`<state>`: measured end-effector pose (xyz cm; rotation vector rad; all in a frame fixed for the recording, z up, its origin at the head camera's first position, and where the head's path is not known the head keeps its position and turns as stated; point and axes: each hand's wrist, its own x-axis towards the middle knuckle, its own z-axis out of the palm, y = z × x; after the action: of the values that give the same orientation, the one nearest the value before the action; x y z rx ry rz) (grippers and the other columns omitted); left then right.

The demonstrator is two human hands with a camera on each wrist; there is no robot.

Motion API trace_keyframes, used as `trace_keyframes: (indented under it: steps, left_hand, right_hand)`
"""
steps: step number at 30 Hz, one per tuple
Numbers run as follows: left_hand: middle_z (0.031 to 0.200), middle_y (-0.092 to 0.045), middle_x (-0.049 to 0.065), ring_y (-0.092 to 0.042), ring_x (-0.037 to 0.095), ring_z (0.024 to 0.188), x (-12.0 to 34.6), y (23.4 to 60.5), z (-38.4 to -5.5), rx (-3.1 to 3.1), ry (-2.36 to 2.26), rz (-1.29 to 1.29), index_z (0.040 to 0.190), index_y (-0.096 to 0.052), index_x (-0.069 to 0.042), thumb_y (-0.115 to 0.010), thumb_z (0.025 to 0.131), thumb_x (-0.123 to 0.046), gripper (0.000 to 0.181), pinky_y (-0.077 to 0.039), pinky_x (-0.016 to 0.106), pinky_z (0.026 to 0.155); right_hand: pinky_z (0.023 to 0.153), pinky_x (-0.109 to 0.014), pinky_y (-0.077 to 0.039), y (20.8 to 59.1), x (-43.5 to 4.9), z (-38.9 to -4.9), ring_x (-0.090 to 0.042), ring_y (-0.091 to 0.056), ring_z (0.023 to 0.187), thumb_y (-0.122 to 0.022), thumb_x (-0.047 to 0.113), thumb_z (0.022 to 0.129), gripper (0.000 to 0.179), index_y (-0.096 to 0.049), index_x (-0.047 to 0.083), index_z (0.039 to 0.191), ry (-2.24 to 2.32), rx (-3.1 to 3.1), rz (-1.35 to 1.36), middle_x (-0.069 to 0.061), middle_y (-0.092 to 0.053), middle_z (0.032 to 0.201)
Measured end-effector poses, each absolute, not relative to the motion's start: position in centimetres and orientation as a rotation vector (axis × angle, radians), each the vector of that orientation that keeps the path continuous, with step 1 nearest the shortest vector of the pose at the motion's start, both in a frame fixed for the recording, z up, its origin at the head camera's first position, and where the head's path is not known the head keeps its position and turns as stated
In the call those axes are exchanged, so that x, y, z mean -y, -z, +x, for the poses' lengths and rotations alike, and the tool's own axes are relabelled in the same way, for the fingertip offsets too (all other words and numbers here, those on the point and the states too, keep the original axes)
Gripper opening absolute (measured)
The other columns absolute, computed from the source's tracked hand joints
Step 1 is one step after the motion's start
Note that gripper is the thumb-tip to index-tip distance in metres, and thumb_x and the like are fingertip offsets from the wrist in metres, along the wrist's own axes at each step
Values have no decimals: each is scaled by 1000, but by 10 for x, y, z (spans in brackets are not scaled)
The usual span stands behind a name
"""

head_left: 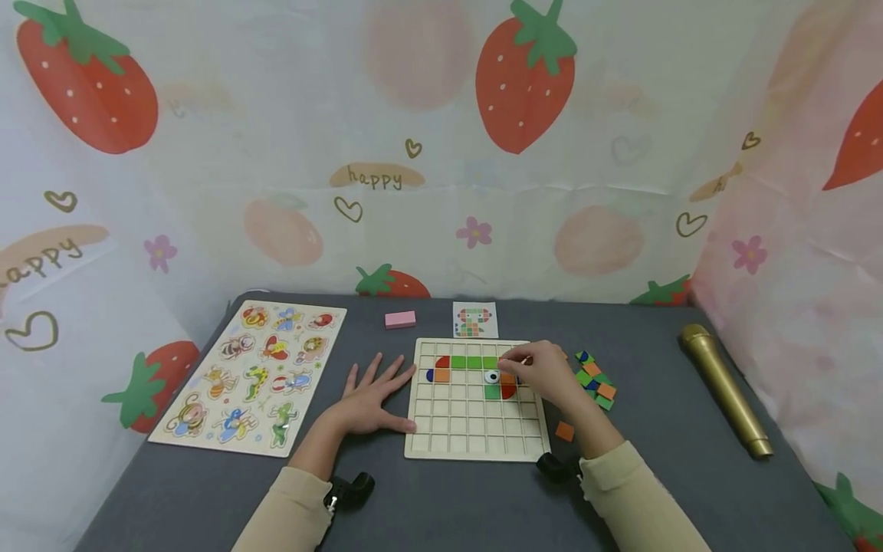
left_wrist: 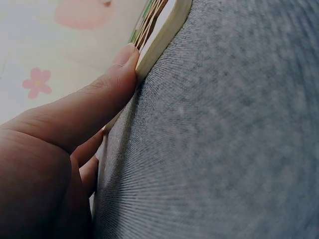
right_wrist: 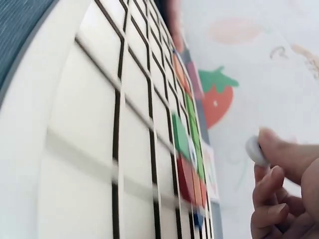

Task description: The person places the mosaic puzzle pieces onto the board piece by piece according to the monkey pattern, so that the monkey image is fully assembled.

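The left hand [head_left: 368, 405] is splayed (thumb [head_left: 398, 423] apart), the right hand [head_left: 541, 372] pinching.

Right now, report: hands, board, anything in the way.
Left hand against board. Right hand pinching white piece above it. Board partly filled. Loose orange tile beside board, apparently blocking nothing.

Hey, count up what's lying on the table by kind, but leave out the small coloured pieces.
Boards: 2 (grid board, animal-picture board)
Small picture card: 1
Pink block: 1
Gold cylinder: 1
Total: 5
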<state>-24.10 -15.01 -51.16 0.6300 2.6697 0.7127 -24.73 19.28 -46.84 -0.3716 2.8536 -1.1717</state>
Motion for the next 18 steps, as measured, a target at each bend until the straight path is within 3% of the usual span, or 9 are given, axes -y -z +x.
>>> trace_keyframes:
  steps: [5, 10, 13, 18]
  left_hand:
    - [171, -11, -1, 11, 35, 157, 152, 513, -242, -2674, -709, 633, 162, -24, -33, -76, 76, -68, 106, 15, 65, 119]
    - [171, -10, -2, 11, 34, 157, 151, 513, -242, -2663, -713, 626, 162, -24, -33, -76, 76, -68, 106, 15, 65, 119]
    - [171, -11, -1, 11, 34, 157, 151, 511, -241, -2661, -716, 617, 161, -25, -33, -76, 76, -67, 105, 15, 65, 119]
    - [171, -11, -1, 11, 35, 157, 149, 510, -241, -2663, -703, 604, 161, -25, -33, -76, 77, -68, 105, 15, 65, 119]
  right_hand:
    - [64, -31, -55, 470, -166, -251, -18, -68, 76, -74, 24, 94, 20, -77, 10, 108, 1262, -2798, -298, -2, -75, 92]
    - [56, -30, -53, 476, -146, -258, -20, -69, 67, -72, 17, 95, 12, -78, 8, 102, 1309, -2702, -264, -5, -75, 87]
    - [54, -30, -50, 480, -137, -263, -19, -68, 66, -73, 19, 94, 9, -79, 13, 98, 1300, -2682, -253, -2, -75, 86]
    - [63, -31, -52, 487, -125, -268, -14, -64, 76, -77, 23, 91, 6, -81, 20, 91, 1253, -2720, -232, 4, -74, 89]
